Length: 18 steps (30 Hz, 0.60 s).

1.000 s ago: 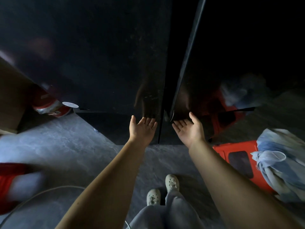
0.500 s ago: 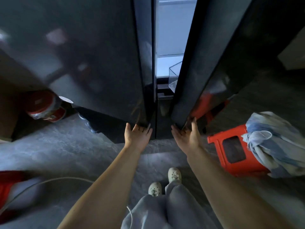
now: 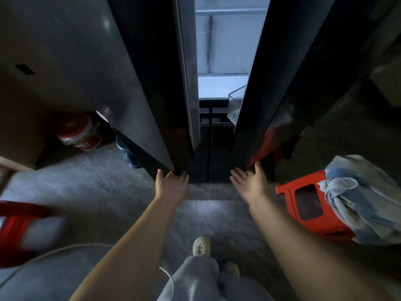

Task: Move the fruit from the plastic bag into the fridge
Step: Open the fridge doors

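Observation:
The dark fridge stands in front of me with its two upper doors partly swung out. My left hand [image 3: 171, 183] grips the bottom corner of the left door [image 3: 156, 88], fingertips hooked under its edge. The right door [image 3: 267, 88] has its lower corner between the thumb and fingers of my right hand [image 3: 249, 181]. Through the gap I see a lit white shelf [image 3: 221, 85] and a clear door bin [image 3: 236, 103]. A pale blue and white bundle [image 3: 358, 196], bag or cloth I cannot tell, lies on a red stool [image 3: 303, 205] at the right. No fruit shows.
Closed lower fridge doors [image 3: 208, 153] sit below the gap. A red and white tub [image 3: 78, 131] stands on the floor at the left, by a brown cabinet. A blurred red object [image 3: 17, 227] is at the far left. A white cable [image 3: 65, 250] crosses the grey floor near my feet.
Both fridge doors have swung out from shut to a wide gap, and my hands have moved apart with them. The lit interior has come into view.

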### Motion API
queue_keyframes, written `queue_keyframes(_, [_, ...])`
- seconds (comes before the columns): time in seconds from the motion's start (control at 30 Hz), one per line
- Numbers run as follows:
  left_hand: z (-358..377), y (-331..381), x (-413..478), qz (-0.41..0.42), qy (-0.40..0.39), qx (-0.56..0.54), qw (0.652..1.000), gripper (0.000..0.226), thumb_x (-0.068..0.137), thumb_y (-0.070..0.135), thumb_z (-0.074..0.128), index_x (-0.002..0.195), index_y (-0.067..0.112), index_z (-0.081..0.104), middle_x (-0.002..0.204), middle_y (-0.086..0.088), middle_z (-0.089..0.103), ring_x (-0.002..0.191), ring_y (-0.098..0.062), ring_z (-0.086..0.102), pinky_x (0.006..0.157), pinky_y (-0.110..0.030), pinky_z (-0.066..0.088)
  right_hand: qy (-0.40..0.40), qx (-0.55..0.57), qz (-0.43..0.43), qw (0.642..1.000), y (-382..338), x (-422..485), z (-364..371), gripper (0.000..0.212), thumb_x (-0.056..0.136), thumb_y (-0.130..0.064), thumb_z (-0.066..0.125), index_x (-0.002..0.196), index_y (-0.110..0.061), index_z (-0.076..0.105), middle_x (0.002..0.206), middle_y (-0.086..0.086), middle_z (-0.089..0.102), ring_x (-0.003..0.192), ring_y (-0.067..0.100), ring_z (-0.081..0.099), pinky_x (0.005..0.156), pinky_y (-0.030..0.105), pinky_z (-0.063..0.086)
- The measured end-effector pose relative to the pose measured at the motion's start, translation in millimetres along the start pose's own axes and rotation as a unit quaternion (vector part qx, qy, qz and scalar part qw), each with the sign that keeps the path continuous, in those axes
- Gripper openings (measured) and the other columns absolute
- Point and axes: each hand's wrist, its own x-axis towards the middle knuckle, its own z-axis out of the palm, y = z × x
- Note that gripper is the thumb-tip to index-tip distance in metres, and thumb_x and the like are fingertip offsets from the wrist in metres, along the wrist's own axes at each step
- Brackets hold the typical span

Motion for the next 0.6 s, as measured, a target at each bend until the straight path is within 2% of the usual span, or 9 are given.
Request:
queue_keyframes(0.07, [-3,12,-17,0.054,-0.038,-0.387,0.920,0.052,0.103,0.023,0.019,0.146,-0.004,0.008,0.155,-0.018,0.007,0.144,-0.033,0.008,0.116,-0.028,-0.003,0.010,-0.132,-0.005,0.991,1,-11,-2,0.062,0.098,-0.042,0.039,0.148,-0.012,0.019,0.147,0.013,0.037,0.134,0.030,0.039,0.109,0.041,0.033])
queue_keyframes(0.13, [-18,22,-31,0.049,-0.039,-0.715,0.696,0.055,0.101,0.016,0.001,0.133,-0.027,0.015,0.143,-0.042,0.018,0.138,-0.049,0.013,0.113,-0.017,-0.005,0.004,-0.307,-0.032,0.951,-1,-29,-1,0.048,0.098,-0.032,0.045,0.140,-0.012,0.038,0.141,0.009,0.046,0.127,0.024,0.047,0.104,0.037,0.040])
queue_keyframes(0.2, [-55,31,-55,-0.056,-0.046,-0.863,0.500,0.060,0.100,0.035,0.017,0.140,-0.009,0.028,0.144,-0.027,0.033,0.135,-0.037,0.032,0.116,-0.037,0.019,-0.052,-0.518,-0.147,0.841,-8,-49,3,0.038,0.096,-0.026,0.050,0.132,-0.014,0.049,0.136,0.004,0.052,0.121,0.017,0.051,0.100,0.029,0.041])
queue_keyframes(0.23, [-70,33,-61,-0.083,-0.015,-0.877,0.473,0.052,0.100,0.036,0.031,0.142,0.007,0.033,0.146,-0.012,0.038,0.132,-0.024,0.039,0.110,-0.037,0.031,-0.089,-0.600,-0.235,0.760,-12,-56,7,0.036,0.095,-0.024,0.052,0.130,-0.014,0.051,0.133,0.002,0.053,0.120,0.014,0.050,0.098,0.025,0.039])
queue_keyframes(0.27, [-88,30,-69,-0.059,0.085,-0.834,0.542,0.046,0.098,0.034,0.040,0.142,0.019,0.037,0.145,-0.001,0.041,0.128,-0.013,0.041,0.106,-0.033,0.034,-0.120,-0.655,-0.316,0.676,-17,-64,12,0.036,0.094,-0.022,0.054,0.129,-0.014,0.052,0.130,0.000,0.054,0.120,0.012,0.050,0.096,0.021,0.037])
queue_keyframes(0.33, [-98,17,-73,0.017,0.267,-0.539,0.799,0.048,0.095,0.027,0.047,0.141,0.024,0.037,0.144,0.005,0.041,0.132,-0.009,0.036,0.108,-0.029,0.028,-0.159,-0.720,-0.470,0.486,-31,-75,23,0.035,0.089,-0.016,0.058,0.124,-0.010,0.055,0.124,0.005,0.057,0.118,0.017,0.052,0.096,0.022,0.036])
queue_keyframes(0.37, [-99,6,-69,0.040,0.328,-0.369,0.869,0.050,0.093,0.024,0.047,0.142,0.021,0.035,0.146,0.002,0.039,0.136,-0.013,0.031,0.112,-0.031,0.022,-0.172,-0.736,-0.536,0.376,-37,-75,28,0.035,0.085,-0.012,0.061,0.120,-0.006,0.058,0.121,0.010,0.059,0.117,0.024,0.053,0.098,0.027,0.038])
queue_keyframes(0.47, [-105,-20,-57,0.058,0.357,-0.078,0.929,0.058,0.092,0.024,0.042,0.147,0.012,0.025,0.154,-0.009,0.024,0.144,-0.025,0.012,0.116,-0.042,0.006,-0.134,-0.785,-0.597,0.100,-52,-61,46,0.046,0.074,-0.014,0.068,0.117,-0.001,0.060,0.123,0.020,0.059,0.123,0.037,0.048,0.107,0.046,0.033])
queue_keyframes(0.6, [-108,-40,-54,0.007,0.292,0.062,0.954,0.063,0.095,0.029,0.029,0.150,0.007,0.005,0.158,-0.011,0.000,0.145,-0.027,-0.009,0.116,-0.041,-0.007,-0.031,-0.892,-0.441,-0.097,-65,-61,54,0.061,0.094,-0.031,0.037,0.145,-0.001,0.024,0.154,0.020,0.019,0.144,0.038,0.004,0.116,0.046,-0.004])
